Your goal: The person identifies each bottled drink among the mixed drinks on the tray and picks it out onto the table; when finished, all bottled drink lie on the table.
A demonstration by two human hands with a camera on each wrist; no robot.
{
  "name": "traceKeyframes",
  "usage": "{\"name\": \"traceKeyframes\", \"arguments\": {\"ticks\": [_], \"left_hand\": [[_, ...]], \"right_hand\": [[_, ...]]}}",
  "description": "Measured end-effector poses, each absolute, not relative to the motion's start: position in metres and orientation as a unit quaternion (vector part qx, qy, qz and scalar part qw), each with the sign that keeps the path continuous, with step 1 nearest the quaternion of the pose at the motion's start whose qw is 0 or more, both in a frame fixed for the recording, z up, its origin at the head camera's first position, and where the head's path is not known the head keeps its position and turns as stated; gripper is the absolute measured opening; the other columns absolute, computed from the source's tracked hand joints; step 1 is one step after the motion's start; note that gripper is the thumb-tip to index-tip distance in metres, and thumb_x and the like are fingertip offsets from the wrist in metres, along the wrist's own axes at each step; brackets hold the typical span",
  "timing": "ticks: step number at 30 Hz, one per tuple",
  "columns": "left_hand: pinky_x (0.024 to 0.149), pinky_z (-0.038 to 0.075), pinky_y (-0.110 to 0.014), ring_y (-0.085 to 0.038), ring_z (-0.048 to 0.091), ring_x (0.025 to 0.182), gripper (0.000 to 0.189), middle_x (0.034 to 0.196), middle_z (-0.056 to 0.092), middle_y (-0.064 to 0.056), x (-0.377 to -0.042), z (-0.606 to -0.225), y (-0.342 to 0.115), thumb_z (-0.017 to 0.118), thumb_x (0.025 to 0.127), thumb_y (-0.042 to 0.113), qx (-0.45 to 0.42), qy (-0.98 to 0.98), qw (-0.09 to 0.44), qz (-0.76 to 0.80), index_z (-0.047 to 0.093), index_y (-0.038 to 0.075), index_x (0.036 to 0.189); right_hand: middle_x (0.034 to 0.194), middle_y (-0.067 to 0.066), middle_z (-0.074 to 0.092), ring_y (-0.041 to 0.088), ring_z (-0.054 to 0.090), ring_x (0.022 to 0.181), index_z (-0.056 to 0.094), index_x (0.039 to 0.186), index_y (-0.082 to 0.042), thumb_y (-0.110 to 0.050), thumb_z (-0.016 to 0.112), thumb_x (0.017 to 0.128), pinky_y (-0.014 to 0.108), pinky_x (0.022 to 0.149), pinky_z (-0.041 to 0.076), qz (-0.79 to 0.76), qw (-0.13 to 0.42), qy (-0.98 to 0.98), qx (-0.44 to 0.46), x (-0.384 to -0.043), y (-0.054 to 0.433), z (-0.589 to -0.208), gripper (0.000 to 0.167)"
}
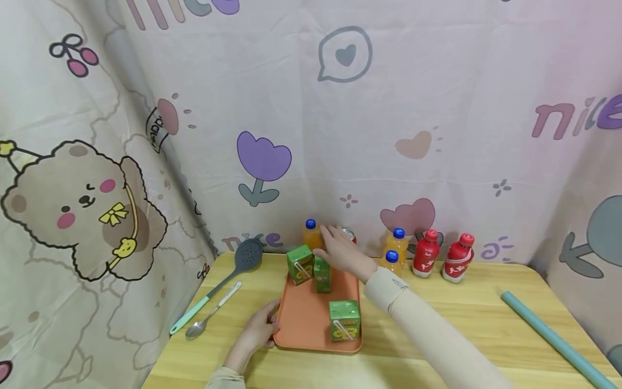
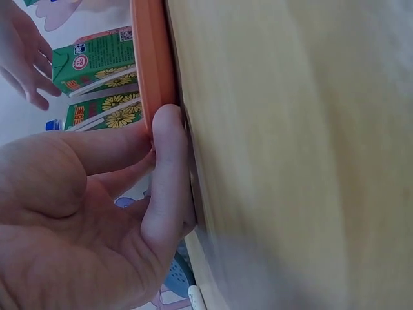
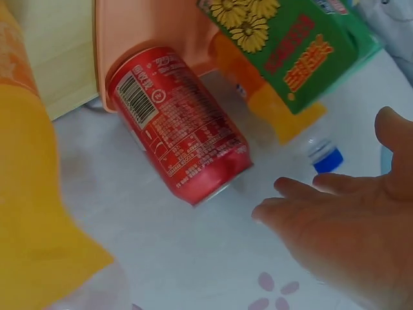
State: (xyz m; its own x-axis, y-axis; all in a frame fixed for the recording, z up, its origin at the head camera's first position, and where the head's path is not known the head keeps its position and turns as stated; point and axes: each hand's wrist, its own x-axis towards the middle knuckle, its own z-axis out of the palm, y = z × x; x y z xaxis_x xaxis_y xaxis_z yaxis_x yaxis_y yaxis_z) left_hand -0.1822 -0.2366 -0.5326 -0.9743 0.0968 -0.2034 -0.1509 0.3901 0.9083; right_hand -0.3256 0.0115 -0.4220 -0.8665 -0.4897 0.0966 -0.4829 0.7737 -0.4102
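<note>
My left hand (image 1: 257, 329) grips the left rim of an orange tray (image 1: 303, 319) near its front corner, fingers at the edge close to the tabletop. My right hand (image 1: 342, 251) is held over the tray's back end with its fingers extended and nothing in its grasp. Beside it, at the back, stand a red drink can (image 3: 174, 123) and an orange juice bottle (image 1: 312, 237) with a blue cap. Two green juice cartons (image 1: 299, 265) stand in front of them, one partly overlapped by the right hand's fingers. A third green carton (image 1: 344, 321) sits at the front right corner.
Right of the tray stand two orange juice bottles (image 1: 397, 243) and two red bottles (image 1: 425, 254). A slotted turner (image 1: 249, 254) and a metal spoon (image 1: 196, 328) lie to the left. A teal rod (image 1: 549, 335) lies on the right, and a patterned curtain hangs behind.
</note>
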Motion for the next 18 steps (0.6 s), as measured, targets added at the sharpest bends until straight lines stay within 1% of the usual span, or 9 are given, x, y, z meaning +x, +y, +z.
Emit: {"name": "traceKeyframes", "arguments": {"ticks": [3,6,11,13,18], "left_hand": [[0.050,0.050,-0.023,-0.016,0.049,0.067,0.065,0.094,0.046,-0.007,-0.182,-0.533,-0.236,0.054,0.099,-0.011,-0.021,0.827,0.112,0.550,0.035,-0.003,0.161],[0.049,0.048,-0.023,-0.016,0.047,0.066,0.064,0.094,0.046,-0.007,-0.181,-0.534,-0.236,0.053,0.100,-0.011,-0.030,0.827,0.116,0.550,0.035,-0.002,0.161],[0.049,0.045,-0.024,-0.016,0.044,0.065,0.063,0.093,0.043,-0.006,-0.179,-0.535,-0.237,0.053,0.101,-0.010,-0.037,0.826,0.121,0.549,0.036,-0.002,0.161],[0.049,0.046,-0.024,-0.016,0.044,0.066,0.063,0.094,0.043,-0.006,-0.179,-0.535,-0.237,0.053,0.101,-0.010,-0.033,0.826,0.123,0.549,0.036,-0.002,0.161],[0.049,0.045,-0.023,-0.016,0.044,0.066,0.063,0.094,0.043,-0.006,-0.184,-0.534,-0.235,0.053,0.102,-0.009,-0.033,0.825,0.124,0.550,0.034,-0.003,0.162]], "right_hand": [[0.166,0.021,0.039,0.050,0.025,0.158,0.035,0.164,-0.004,-0.041,0.060,0.107,0.063,0.130,0.026,-0.178,0.000,0.949,-0.262,-0.335,0.005,-0.424,0.073],[0.165,0.020,0.042,0.049,0.027,0.158,0.036,0.163,-0.005,-0.041,0.060,0.107,0.065,0.130,0.025,-0.158,0.001,0.951,-0.266,-0.345,-0.002,-0.427,0.071],[0.167,0.019,0.040,0.046,0.024,0.160,0.034,0.165,-0.008,-0.042,0.057,0.108,0.064,0.132,0.019,-0.159,0.026,0.955,-0.248,-0.360,-0.010,-0.432,0.070],[0.168,0.017,0.040,0.045,0.024,0.160,0.032,0.166,-0.009,-0.043,0.056,0.108,0.064,0.132,0.019,-0.160,0.035,0.958,-0.236,-0.363,-0.012,-0.434,0.070],[0.165,0.015,0.045,0.044,0.033,0.156,0.030,0.167,-0.012,-0.045,0.055,0.108,0.067,0.129,0.024,-0.167,0.036,0.960,-0.221,-0.368,-0.012,-0.433,0.072]]}}
